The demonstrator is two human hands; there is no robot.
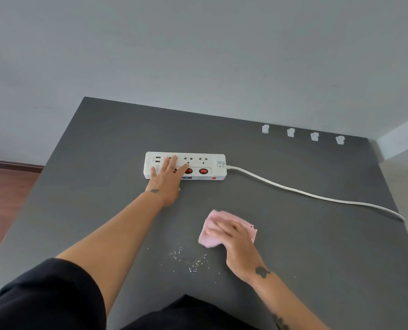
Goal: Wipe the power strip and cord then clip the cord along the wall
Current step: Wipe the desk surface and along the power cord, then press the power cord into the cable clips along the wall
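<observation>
A white power strip (205, 163) with red switches lies flat in the middle of the dark grey table (102, 163). My left hand (168, 179) rests on its left half with straight, spread fingers. The white cord (300, 191) runs from the strip's right end across the table to the right edge. Nearer to me, my right hand (236, 241) presses flat on a folded pink cloth (212, 234) lying on the table. Several white cord clips (291, 132) sit in a row at the table's far right edge, by the wall.
Small white crumbs (188, 260) are scattered on the table just left of the cloth. A pale grey wall (198, 55) stands behind the table. Wooden floor (5, 186) shows at the left.
</observation>
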